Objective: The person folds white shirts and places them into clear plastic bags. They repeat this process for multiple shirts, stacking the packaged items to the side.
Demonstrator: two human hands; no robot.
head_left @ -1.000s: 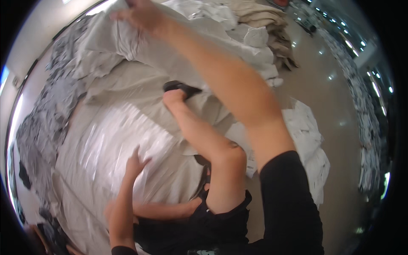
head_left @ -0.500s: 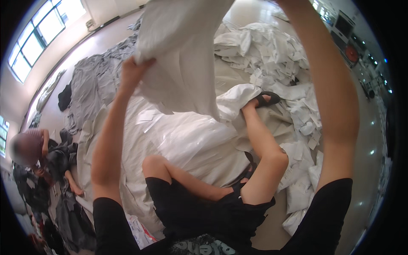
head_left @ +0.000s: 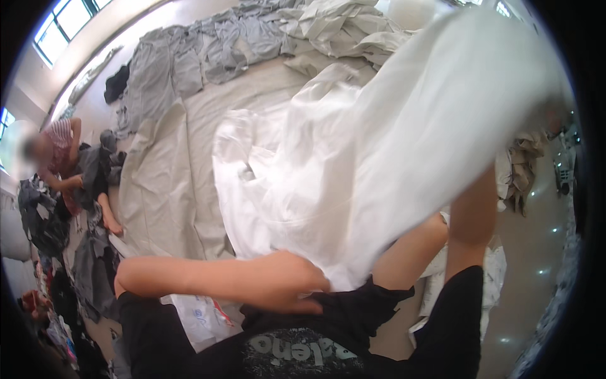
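A large white cloth garment (head_left: 334,183) spreads diagonally in front of me, from my lap up to the far right; its exact kind does not show. My left hand (head_left: 293,278) is low at my waist, its fingers closed at the garment's near edge. Out to the right, my right hand (head_left: 554,115) is a blur at the raised end of the cloth, which it holds up. Cloth covers part of my right forearm. Beneath lies a beige ground sheet (head_left: 158,189), and my right knee (head_left: 420,252) partly shows beside the garment.
Grey garments (head_left: 164,69) lie in a heap at the far left, joining pale ones (head_left: 334,25) at the back. At left, another person (head_left: 60,151) sits among dark clothes (head_left: 44,215). A white printed bag (head_left: 202,319) lies near my left side; white pieces (head_left: 495,271) are at right.
The white garment has swung from upright in front of me down across my lap and out to the right. My left hand has dropped to my waist; my right arm has lowered.
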